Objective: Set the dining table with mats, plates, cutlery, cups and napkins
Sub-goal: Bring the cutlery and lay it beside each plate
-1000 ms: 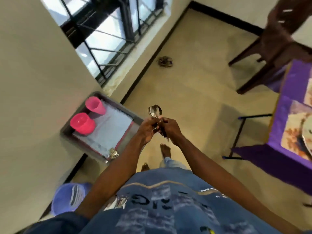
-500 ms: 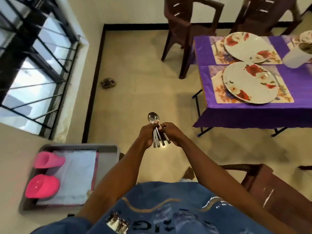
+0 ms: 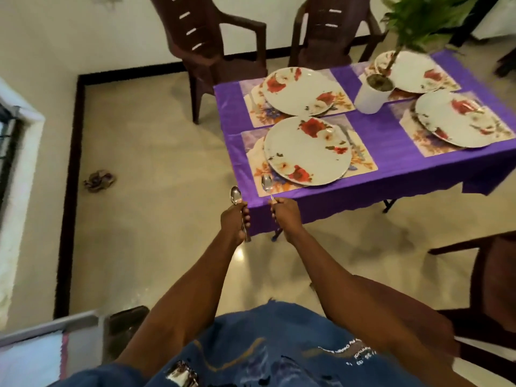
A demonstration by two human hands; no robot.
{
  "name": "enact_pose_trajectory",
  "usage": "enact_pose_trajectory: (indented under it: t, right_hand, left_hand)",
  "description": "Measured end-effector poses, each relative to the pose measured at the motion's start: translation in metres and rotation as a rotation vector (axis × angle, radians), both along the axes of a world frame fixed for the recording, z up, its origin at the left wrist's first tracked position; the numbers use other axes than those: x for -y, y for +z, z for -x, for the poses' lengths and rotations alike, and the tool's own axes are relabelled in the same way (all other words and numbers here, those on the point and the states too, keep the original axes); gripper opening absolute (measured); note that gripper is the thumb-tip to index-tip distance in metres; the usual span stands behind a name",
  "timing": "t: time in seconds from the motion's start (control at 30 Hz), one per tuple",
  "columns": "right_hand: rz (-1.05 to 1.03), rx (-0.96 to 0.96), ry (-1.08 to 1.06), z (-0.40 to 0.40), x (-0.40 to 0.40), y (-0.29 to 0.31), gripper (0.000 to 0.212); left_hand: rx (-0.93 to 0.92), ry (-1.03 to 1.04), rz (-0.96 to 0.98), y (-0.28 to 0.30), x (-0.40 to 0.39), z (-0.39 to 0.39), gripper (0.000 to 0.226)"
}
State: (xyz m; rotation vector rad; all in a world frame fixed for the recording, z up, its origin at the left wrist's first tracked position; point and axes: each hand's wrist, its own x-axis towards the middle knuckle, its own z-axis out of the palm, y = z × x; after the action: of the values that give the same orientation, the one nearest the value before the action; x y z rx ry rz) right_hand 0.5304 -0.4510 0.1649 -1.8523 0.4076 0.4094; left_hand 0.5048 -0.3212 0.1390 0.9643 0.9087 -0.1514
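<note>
A table with a purple cloth (image 3: 391,174) carries several floral mats, each with a flowered white plate; the nearest plate (image 3: 307,150) lies on the near-left mat (image 3: 360,160). My left hand (image 3: 234,219) grips a bundle of spoons (image 3: 235,195), bowls up, just left of the table's near corner. My right hand (image 3: 283,212) holds a single spoon (image 3: 266,182) by its handle, its bowl over the near-left mat's front corner, beside the plate.
A white pot (image 3: 371,97) with a green plant stands mid-table. Brown plastic chairs stand at the far side (image 3: 212,48) and at my right (image 3: 491,277). A grey tray with a white cloth (image 3: 33,356) sits at the bottom left. A small dark bundle (image 3: 97,180) lies on the floor.
I have turned from the tray toward the table and come closer. My hands, together on the spoon bundle before, have parted; the right one now carries one spoon out over the mat.
</note>
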Motion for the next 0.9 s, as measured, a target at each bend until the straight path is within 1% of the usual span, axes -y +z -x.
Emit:
enact_pose_trajectory:
  t: [0.17,0.27,0.43,0.53,0.73,0.83,0.9]
  right_hand:
    - [-0.026,-0.012,-0.159,-0.038,0.057,-0.009,0.018]
    - [0.006,-0.029,-0.235,-0.061,0.083,-0.013,0.015]
    - [0.074,-0.017,-0.322,-0.112,0.122,-0.022,0.012]
    - [0.126,0.025,-0.365,-0.147,0.141,-0.024,0.01]
    - [0.226,0.035,-0.402,-0.213,0.167,-0.015,0.012]
    - [0.22,0.035,-0.41,-0.237,0.173,-0.017,0.01]
    - [0.233,0.032,-0.408,-0.249,0.176,-0.019,0.014]
  left_hand:
    - [-0.024,-0.15,-0.099,0.009,0.055,-0.049,0.02]
    - [-0.024,-0.261,-0.152,0.008,0.075,-0.081,0.023]
    - [0.012,-0.318,-0.077,0.004,0.113,-0.143,0.019]
    - [0.026,-0.376,-0.087,0.008,0.132,-0.185,0.014]
    - [0.053,-0.412,-0.118,0.03,0.144,-0.264,0.013]
    - [0.022,-0.374,-0.081,0.026,0.149,-0.289,0.013]
    - [-0.002,-0.362,-0.062,0.019,0.154,-0.298,0.013]
